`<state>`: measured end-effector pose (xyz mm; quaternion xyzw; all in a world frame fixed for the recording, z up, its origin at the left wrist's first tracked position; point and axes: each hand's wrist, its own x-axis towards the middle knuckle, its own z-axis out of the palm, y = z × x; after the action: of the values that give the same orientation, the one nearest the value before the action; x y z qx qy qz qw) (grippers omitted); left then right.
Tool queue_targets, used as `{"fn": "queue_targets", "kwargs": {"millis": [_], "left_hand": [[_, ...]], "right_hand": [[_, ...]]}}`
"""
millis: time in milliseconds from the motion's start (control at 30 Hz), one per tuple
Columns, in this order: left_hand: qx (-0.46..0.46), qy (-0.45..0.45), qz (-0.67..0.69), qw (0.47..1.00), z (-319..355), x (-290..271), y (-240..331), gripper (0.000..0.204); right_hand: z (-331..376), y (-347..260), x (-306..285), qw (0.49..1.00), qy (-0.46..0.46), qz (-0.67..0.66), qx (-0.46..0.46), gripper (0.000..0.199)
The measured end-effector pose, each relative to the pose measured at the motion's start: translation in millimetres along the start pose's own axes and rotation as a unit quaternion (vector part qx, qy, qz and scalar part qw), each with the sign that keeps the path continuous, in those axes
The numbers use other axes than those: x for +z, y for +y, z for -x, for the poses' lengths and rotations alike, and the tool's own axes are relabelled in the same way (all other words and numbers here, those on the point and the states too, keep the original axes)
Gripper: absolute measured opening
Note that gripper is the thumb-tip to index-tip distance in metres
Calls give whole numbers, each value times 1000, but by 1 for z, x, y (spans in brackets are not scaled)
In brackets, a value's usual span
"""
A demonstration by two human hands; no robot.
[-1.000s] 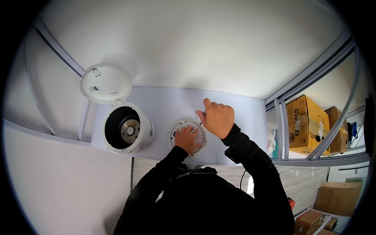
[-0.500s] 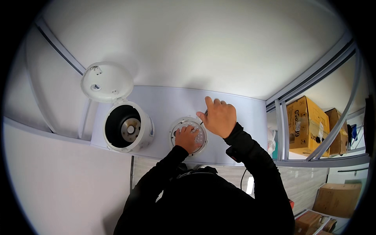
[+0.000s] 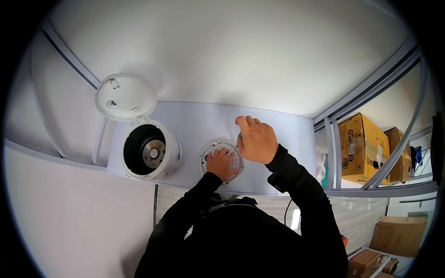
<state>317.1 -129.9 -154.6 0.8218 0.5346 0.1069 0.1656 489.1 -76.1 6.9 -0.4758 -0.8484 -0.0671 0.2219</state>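
A round white disc with a pale, bumpy or perforated middle lies on the table in front of me. My left hand rests on it with the fingers spread flat. At the disc's upper right edge, my right hand is closed around what looks like a screwdriver, its handle mostly hidden by the fingers. To the left stands a white rice cooker body, without its inner pot, so a metal heating plate shows inside the dark well. Its white lid is swung up and back.
The pale table meets a white wall at the back. Metal frame posts rise on the right, with cardboard boxes beyond them. Another carton sits lower right. A dark cable hangs by the table's front edge.
My right hand has turned and shifted slightly left, its fingers more curled, hiding most of the tool. My left hand stays on the disc.
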Motion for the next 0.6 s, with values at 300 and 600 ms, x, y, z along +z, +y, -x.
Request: {"fn": "queue_targets", "kwargs": {"millis": [300,600], "left_hand": [[1,3,8,1000,0,4,-2,65],[1,0,8,1000,0,1,-2,65]], "right_hand": [[0,-2,-3,1000,-30,9,-3,43],[-3,-6,-8,994,-87,34,55,41]]}}
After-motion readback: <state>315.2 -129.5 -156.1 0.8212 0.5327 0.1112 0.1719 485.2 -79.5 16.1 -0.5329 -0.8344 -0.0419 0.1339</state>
